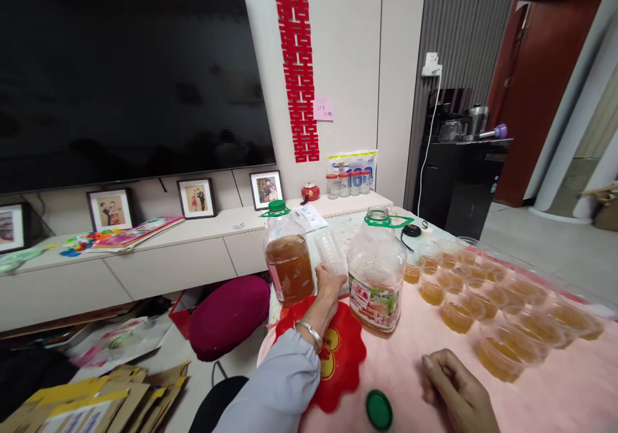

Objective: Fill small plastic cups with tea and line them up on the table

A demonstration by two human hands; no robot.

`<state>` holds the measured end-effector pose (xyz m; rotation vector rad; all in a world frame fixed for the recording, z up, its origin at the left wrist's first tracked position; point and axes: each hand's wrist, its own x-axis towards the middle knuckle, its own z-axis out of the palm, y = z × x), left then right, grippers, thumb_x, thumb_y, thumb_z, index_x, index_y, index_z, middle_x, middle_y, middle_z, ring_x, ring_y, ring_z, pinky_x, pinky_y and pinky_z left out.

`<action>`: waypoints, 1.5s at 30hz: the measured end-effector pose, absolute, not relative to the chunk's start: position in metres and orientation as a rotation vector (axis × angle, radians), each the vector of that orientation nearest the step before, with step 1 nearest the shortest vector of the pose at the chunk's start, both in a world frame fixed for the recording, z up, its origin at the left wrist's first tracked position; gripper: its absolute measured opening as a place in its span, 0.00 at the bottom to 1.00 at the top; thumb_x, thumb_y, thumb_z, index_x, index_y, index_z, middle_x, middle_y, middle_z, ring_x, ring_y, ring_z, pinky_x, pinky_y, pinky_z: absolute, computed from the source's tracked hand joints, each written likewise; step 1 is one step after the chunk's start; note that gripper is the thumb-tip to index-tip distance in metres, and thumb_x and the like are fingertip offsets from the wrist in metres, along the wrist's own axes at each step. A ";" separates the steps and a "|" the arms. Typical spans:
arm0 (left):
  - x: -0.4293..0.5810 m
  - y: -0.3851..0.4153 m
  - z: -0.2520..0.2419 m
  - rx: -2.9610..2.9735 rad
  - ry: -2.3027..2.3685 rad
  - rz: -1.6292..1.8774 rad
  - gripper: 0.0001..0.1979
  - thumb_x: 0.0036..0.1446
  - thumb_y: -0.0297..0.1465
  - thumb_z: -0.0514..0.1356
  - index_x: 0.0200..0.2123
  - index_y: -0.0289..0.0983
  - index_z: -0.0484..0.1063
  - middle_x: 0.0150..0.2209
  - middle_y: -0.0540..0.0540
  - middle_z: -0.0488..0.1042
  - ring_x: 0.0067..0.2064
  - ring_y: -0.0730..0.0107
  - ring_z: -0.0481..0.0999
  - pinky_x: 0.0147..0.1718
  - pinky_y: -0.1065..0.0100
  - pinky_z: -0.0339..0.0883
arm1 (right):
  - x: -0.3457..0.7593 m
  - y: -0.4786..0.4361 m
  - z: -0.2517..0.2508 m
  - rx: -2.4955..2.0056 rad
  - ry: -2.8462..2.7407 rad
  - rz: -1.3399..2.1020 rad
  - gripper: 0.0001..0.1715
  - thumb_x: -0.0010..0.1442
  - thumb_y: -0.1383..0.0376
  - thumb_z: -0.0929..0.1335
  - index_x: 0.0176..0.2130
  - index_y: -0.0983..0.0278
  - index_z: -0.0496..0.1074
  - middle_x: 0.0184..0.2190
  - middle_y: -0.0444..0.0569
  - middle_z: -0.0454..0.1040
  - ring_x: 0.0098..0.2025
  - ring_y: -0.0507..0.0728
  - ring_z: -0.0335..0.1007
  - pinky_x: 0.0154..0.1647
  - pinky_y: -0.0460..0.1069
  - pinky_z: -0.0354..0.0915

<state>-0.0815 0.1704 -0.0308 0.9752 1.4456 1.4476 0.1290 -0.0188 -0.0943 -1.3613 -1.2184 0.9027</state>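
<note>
My left hand [329, 290] reaches over a red scalloped mat [340, 362] and closes around the near end of a stack of clear plastic cups [329, 253] lying on the table. To its left stands a capped jug of amber liquid [290, 262]. On its right is an uncapped jug [376, 278] with a fruit label and little liquid showing. My right hand [456, 388] rests low over the pink cloth, its fingers curled in with nothing visible in them. A green cap [379, 410] lies between my hands, on the cloth.
Several open plastic cups of amber liquid [458, 311] stand in rows on the right of the pink tablecloth [420, 336]. A black round object [412, 230] lies behind them. Left of the table are a maroon stool [230, 317] and flattened cardboard [106, 401].
</note>
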 end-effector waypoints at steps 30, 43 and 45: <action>-0.176 0.047 0.010 1.092 1.328 1.335 0.35 0.36 0.30 0.74 0.49 0.39 0.64 0.47 0.42 0.80 0.48 0.58 0.82 0.48 0.60 0.77 | 0.124 -0.021 -0.080 -1.326 -1.204 0.828 0.32 0.68 0.39 0.68 0.32 0.63 0.68 0.23 0.39 0.68 0.26 0.51 0.66 0.31 0.47 0.65; -0.156 0.002 0.007 1.108 1.349 1.308 0.35 0.36 0.31 0.70 0.50 0.38 0.64 0.48 0.41 0.79 0.46 0.58 0.82 0.46 0.61 0.77 | 0.109 -0.033 -0.044 -1.288 -1.421 0.627 0.25 0.70 0.46 0.67 0.32 0.62 0.71 0.24 0.44 0.71 0.25 0.53 0.68 0.26 0.47 0.65; -0.153 -0.007 0.005 1.176 1.382 1.309 0.33 0.40 0.30 0.68 0.52 0.38 0.66 0.50 0.41 0.79 0.49 0.57 0.81 0.50 0.60 0.76 | 0.095 -0.039 -0.013 -1.205 -1.537 0.547 0.18 0.69 0.50 0.69 0.35 0.60 0.73 0.30 0.45 0.74 0.30 0.53 0.71 0.29 0.47 0.68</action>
